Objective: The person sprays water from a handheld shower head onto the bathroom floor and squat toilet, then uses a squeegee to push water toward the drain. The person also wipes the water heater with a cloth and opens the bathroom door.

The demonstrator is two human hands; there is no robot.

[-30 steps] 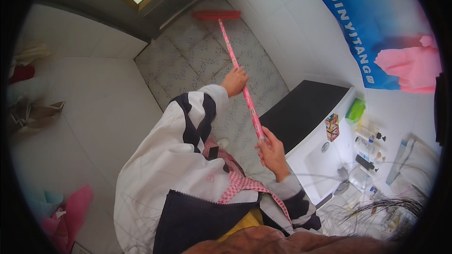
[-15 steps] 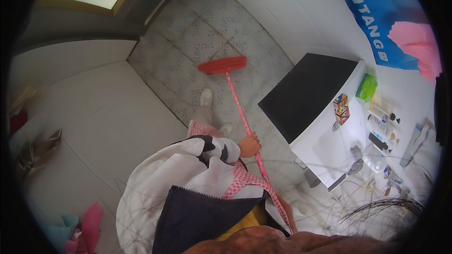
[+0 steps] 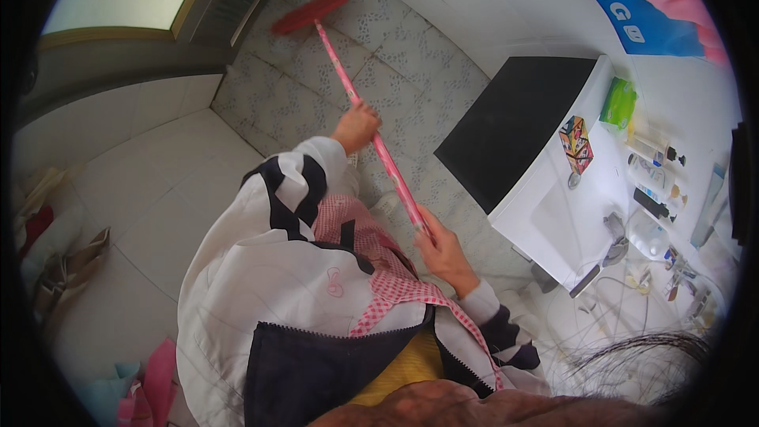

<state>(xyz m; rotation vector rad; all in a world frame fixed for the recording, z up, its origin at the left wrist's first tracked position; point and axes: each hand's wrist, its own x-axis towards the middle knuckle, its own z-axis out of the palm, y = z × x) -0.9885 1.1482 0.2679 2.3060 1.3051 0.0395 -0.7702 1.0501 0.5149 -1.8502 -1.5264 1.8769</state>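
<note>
A broom with a red head [image 3: 312,11] and a pink patterned handle [image 3: 393,171] reaches away from me over the tiled floor [image 3: 399,83]. Its head lies near the far doorway. My left hand [image 3: 356,126] is closed round the handle about midway along. Nearer my body, my right hand [image 3: 444,255] wraps round the handle's upper end. Both sleeves are white and black, and a pink checked apron [image 3: 356,224] hangs in front of me.
To the right stands a white cabinet with a black top [image 3: 518,126]. Beside it a white counter holds a green packet [image 3: 618,103], sunglasses [image 3: 614,239] and several bottles. A grey door [image 3: 209,20] is far left; cloths [image 3: 158,383] hang lower left.
The broom head has moved farther away and to the left. My left hand has reached forward with the handle, and my right hand has come fully into sight on its upper end.
</note>
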